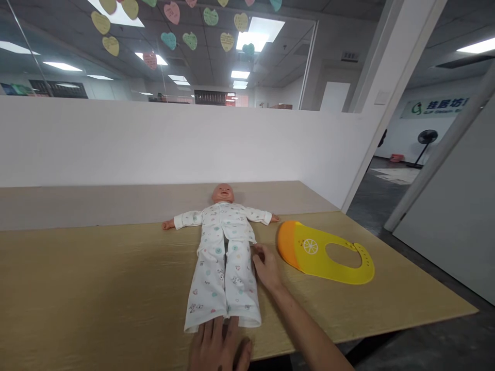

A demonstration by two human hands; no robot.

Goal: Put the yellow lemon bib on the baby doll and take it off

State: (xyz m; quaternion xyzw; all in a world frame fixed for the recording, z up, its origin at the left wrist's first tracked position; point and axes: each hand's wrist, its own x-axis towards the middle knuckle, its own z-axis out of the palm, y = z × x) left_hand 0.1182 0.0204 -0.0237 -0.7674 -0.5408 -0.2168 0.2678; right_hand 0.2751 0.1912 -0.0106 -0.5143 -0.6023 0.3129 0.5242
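From the head view, you've got the baby doll (223,194) lying on its back on the wooden surface (77,288), arms out, already dressed in soft printed pajamas (216,268). Your left hand (218,348) lies open over the trouser cuffs (224,322), and your right hand (266,267) rests open beside the trouser leg (243,278), clamped on nothing, while the glossy yellow-orange silicone bib (323,257) sits flat nearby, off the doll.

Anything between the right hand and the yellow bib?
Nothing visible. The right hand lies at the edge of the doll's pajama trousers, and the yellow silicone bib lies just to its right on the wooden table, with no object between them.
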